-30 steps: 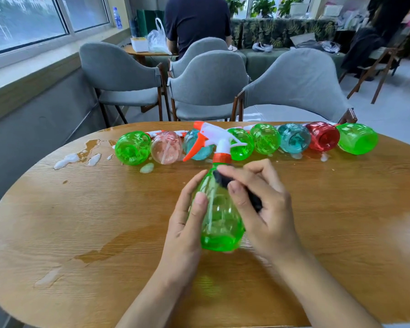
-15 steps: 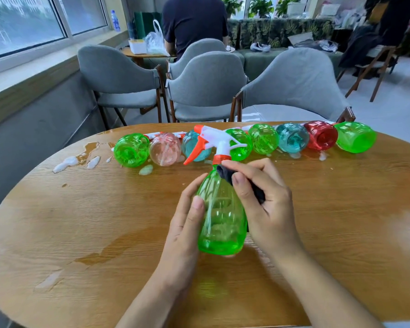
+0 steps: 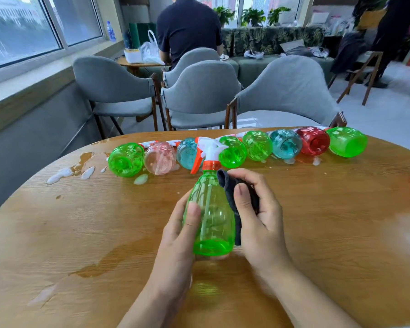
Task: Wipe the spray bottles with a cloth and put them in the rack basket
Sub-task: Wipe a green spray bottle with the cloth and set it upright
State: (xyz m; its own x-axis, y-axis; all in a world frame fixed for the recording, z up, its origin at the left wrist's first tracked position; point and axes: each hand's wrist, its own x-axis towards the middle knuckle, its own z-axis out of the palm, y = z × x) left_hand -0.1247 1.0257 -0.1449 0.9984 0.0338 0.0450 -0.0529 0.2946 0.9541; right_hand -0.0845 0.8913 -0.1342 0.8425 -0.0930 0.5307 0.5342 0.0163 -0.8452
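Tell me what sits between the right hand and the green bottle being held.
In the head view, a dark cloth lies between the right hand and the held green bottle, pressed against the bottle's right side.

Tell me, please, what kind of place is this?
Probably a café or office lounge. Grey padded chairs stand at a round wooden table, a patterned sofa lines the windows with potted plants, and a person sits at another table.
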